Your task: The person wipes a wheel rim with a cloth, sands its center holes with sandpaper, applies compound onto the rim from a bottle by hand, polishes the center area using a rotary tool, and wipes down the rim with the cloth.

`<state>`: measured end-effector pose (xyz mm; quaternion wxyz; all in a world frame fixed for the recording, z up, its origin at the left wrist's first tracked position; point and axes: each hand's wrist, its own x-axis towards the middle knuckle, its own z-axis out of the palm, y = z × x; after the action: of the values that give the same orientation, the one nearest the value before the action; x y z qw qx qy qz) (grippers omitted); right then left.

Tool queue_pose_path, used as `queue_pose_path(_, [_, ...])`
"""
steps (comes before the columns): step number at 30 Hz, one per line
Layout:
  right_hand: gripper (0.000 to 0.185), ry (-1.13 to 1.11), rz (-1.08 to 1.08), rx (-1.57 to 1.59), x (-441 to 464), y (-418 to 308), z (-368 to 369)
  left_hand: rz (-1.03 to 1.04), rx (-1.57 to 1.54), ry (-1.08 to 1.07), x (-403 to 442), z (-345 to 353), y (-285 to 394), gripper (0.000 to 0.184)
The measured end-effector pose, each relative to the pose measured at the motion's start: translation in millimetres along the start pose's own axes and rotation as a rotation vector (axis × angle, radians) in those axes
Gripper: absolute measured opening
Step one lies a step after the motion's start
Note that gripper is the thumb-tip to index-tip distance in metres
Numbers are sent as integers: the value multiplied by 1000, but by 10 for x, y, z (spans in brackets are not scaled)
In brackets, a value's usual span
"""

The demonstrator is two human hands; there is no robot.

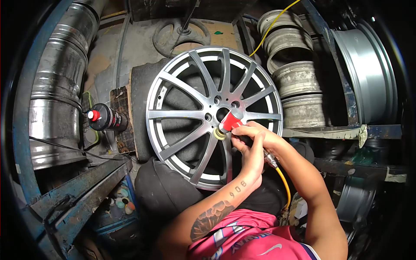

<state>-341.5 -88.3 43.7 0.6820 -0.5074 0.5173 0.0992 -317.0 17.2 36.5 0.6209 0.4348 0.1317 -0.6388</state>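
A silver multi-spoke alloy wheel rim point(180, 89) lies face up in front of me on a dark padded support. Close to its hub is a small red and silver air polisher point(229, 122), its round yellowish pad point(219, 134) against the base of a lower spoke. My right hand point(261, 134) is closed on the polisher's body from the right. From below, my left hand point(252, 159) wraps the same tool, its fingers partly hidden. A metal fitting joins the tool to a yellow air hose point(284, 184) running down past my right forearm.
A dark bottle with a red cap point(94, 115) stands left of the rim. Stacked metal rims point(56, 86) line the left; more worn rims point(299, 80) and a silver rim point(368, 69) fill the right rack. A steering wheel point(161, 41) lies beyond.
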Motion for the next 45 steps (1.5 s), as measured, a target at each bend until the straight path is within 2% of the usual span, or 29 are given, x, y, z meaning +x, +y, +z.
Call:
queue_pose_path(5, [36, 56, -56, 84, 6, 3, 48, -44, 27, -24, 15, -4, -11, 91])
queue_pose_path(9, [35, 41, 45, -22, -56, -15, -48, -150, -15, -118, -108, 4, 102, 94])
queue_pose_path(10, [34, 64, 64, 5, -91, -51, -31, -105, 8, -97, -65, 9, 53, 95])
queue_pose_path(13, [34, 100, -99, 158, -50, -66, 97, -26, 48, -49, -50, 33, 104, 94])
queue_pose_path(15, [34, 60, -75, 97, -62, -50, 66, -14, 43, -34, -90, 56, 164, 91])
queue_pose_path(17, [35, 12, -48, 31, -52, -36, 10, -134, -28, -59, -177, 74, 219, 87])
queue_pose_path(19, [37, 4, 10, -65, -91, -92, -80, -183, -76, -203, -200, 52, 231, 79])
queue_pose_path(21, [36, 14, 28, -28, -121, -142, -92, -197, -77, -249, -146, 53, 219, 78])
queue_pose_path(23, [35, 28, -30, 15, -107, -171, -8, -151, -63, -173, -151, 71, 247, 80])
queue_pose_path(25, [33, 2, -38, 26, -41, -139, 32, -16, 2, -14, -140, 102, 242, 91])
queue_pose_path(29, [34, -24, -15, 77, -32, -73, -5, -126, -35, -127, -150, 38, 239, 98])
queue_pose_path(33, [32, -17, 23, 38, -77, -160, -14, -147, -13, -110, -60, 27, 157, 101])
queue_pose_path(34, [31, 41, -64, 94, -1, -85, 16, -75, 13, -17, -178, 123, 312, 102])
queue_pose_path(36, [31, 13, -79, 91, 82, -20, -6, -60, 25, -18, -149, 92, 282, 101])
queue_pose_path(39, [34, -56, 25, 62, -21, -81, -50, -191, -39, -94, -158, 53, 240, 93])
queue_pose_path(40, [37, -12, 27, 55, -82, -141, -9, -201, -55, -108, -157, 61, 222, 88])
queue_pose_path(41, [37, -66, 48, 38, -104, -148, -65, -173, -56, -101, -163, 51, 204, 88])
queue_pose_path(43, [35, 29, -65, 38, -8, -73, -17, -116, -52, -106, -208, 98, 295, 89])
queue_pose_path(45, [35, 11, -90, 82, 62, -54, 26, -46, -11, -31, -191, 107, 376, 93])
